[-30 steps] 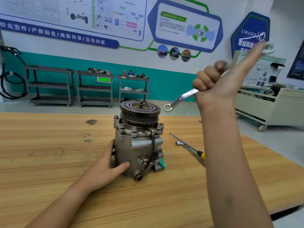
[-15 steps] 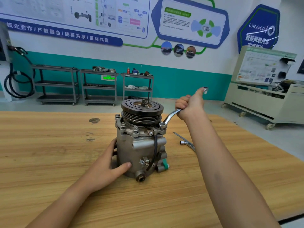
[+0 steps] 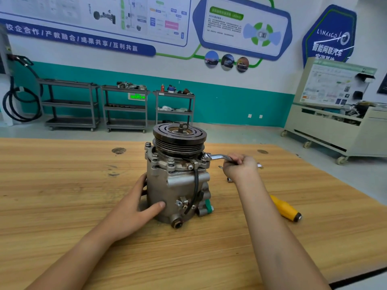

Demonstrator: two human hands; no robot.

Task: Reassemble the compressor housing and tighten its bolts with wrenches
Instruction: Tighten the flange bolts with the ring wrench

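The grey metal compressor [image 3: 178,185] stands upright on the wooden table [image 3: 62,195], its dark grooved pulley on top. Several bolts ring the flange under the pulley. My left hand [image 3: 136,201] lies against the housing's lower left side, thumb across the front and fingers round the back. My right hand [image 3: 238,164] grips the handle of a silver ring wrench [image 3: 217,157]. The wrench's ring end sits on a bolt [image 3: 204,156] at the flange's right side, and the handle lies nearly level.
A yellow-handled screwdriver [image 3: 284,208] lies on the table right of my right forearm, and another metal tool [image 3: 229,179] shows just below my right hand. The table's right edge runs diagonally nearby. Grey shelf carts and a white equipment cabinet stand beyond.
My right hand brought the wrench down from head height, set its ring on the right flange bolt, then swung the handle down to nearly level. My left hand stayed on the housing.
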